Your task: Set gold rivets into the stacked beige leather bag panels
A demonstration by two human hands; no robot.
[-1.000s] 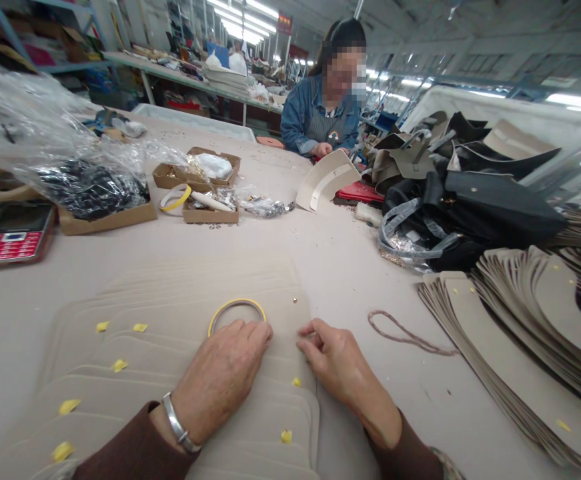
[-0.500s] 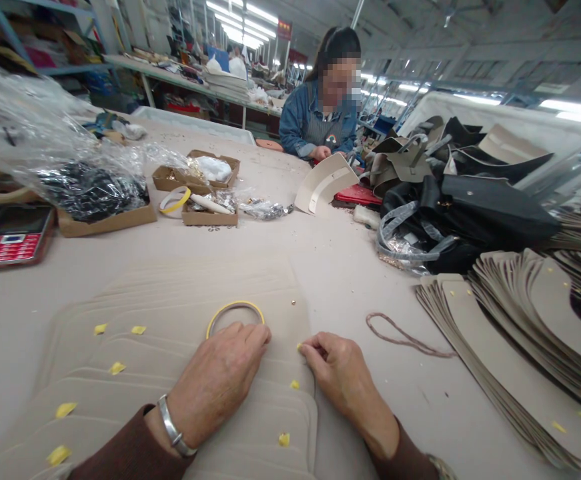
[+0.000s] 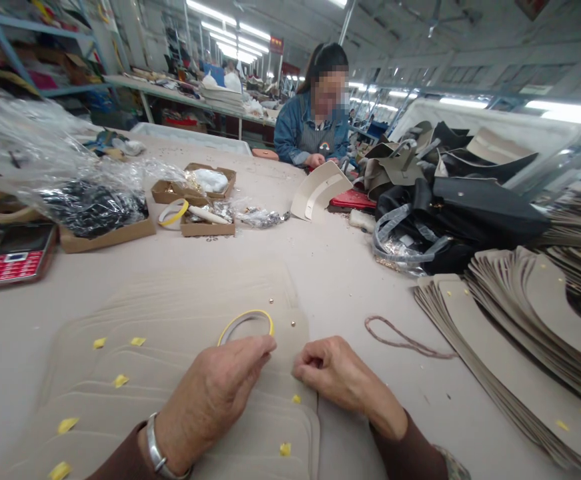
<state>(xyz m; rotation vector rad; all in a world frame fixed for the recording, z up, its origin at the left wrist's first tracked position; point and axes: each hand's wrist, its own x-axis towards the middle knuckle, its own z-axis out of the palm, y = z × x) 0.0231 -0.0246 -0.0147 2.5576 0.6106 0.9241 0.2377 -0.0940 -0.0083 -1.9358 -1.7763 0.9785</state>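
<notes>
Beige flat panels (image 3: 170,360) overlap on the table, with small yellow tape pieces (image 3: 285,449) stuck on them and two small metal studs (image 3: 293,324) near the upper right. My left hand (image 3: 210,393) is over the panels, fingers closed around the lower part of a yellow-edged tape roll (image 3: 246,315), its grip partly hidden. At the panels' right edge, my right hand (image 3: 337,373) has its thumb and index finger pinched together; anything between them is too small to make out.
Curved beige pieces (image 3: 500,347) are stacked at the right, beside a thin cord loop (image 3: 405,339). Black bags (image 3: 485,207) lie behind. Small cardboard boxes (image 3: 207,229), a red-keyed phone (image 3: 17,257) and plastic-wrapped goods (image 3: 90,200) sit left. A person (image 3: 315,113) works across the table.
The tape roll and my left hand have shifted slightly right, and a second stud now shows. My right hand has moved slightly down and left; the yellow bit at its fingertips no longer shows.
</notes>
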